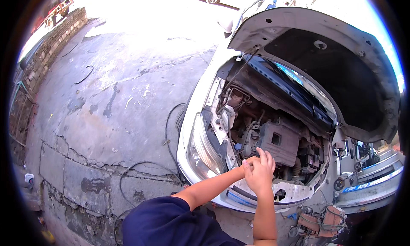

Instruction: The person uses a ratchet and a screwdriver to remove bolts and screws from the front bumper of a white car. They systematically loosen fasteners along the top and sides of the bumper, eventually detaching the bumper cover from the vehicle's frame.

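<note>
My two hands meet over the front edge of a white car's open engine bay. My right hand is raised with its fingers stretched out, and nothing shows in it. It overlaps my left hand, which comes in from the left and is mostly hidden behind it, so its fingers cannot be made out. Just beyond the hands lies the dark grey engine cover with a square opening. A blue cap sits to their left. The clear headlight is farther left, set in the white front end.
The raised hood stands over the bay, held by a thin rod. A black hose curls over the cracked concrete at left. At right are a metal ramp and an orange-brown machine. A low brick wall runs far left.
</note>
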Available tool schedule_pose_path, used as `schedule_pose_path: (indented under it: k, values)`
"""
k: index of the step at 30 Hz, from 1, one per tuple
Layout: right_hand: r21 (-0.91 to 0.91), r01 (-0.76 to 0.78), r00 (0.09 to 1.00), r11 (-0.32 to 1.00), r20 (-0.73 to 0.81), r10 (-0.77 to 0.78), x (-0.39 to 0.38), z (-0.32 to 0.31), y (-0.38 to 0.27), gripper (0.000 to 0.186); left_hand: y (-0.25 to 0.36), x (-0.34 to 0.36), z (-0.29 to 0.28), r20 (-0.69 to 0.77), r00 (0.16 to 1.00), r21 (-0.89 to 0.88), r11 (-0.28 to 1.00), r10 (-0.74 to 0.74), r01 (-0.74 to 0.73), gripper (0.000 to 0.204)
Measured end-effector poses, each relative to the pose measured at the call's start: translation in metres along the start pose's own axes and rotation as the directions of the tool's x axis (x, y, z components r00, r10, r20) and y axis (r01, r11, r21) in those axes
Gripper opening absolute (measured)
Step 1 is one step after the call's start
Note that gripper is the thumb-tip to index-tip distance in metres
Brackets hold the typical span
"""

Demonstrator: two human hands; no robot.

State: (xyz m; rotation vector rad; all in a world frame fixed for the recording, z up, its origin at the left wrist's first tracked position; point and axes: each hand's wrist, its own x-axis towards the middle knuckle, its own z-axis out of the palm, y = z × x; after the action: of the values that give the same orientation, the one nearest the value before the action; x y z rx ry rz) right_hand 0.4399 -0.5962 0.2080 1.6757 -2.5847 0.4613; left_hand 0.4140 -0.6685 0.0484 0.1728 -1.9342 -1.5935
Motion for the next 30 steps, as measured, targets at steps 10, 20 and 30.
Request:
schedule_pose_path:
  k: [10, 20, 30]
  values:
    - [-0.042, -0.348, 0.927, 0.937, -0.163, 0.337, -0.005, -0.014, 0.074, 0.056, 0.020, -0.009, 0.025, 0.105, 0.994, 0.139, 0.990, 0.001, -0.016, 0.026]
    - [-0.127, -0.297, 0.897, 0.946, -0.377, 0.231, -0.059, 0.001, 0.045, 0.043, 0.021, 0.000, 0.000, -0.062, 0.998, 0.057, 0.998, -0.025, 0.029, 0.020]
    - [-0.013, -0.130, 0.983, 0.991, -0.131, 0.127, 0.002, 0.005, 0.020, 0.050, 0.014, -0.021, 0.034, 0.002, 0.963, 0.407, 0.880, 0.268, -0.245, 0.029]
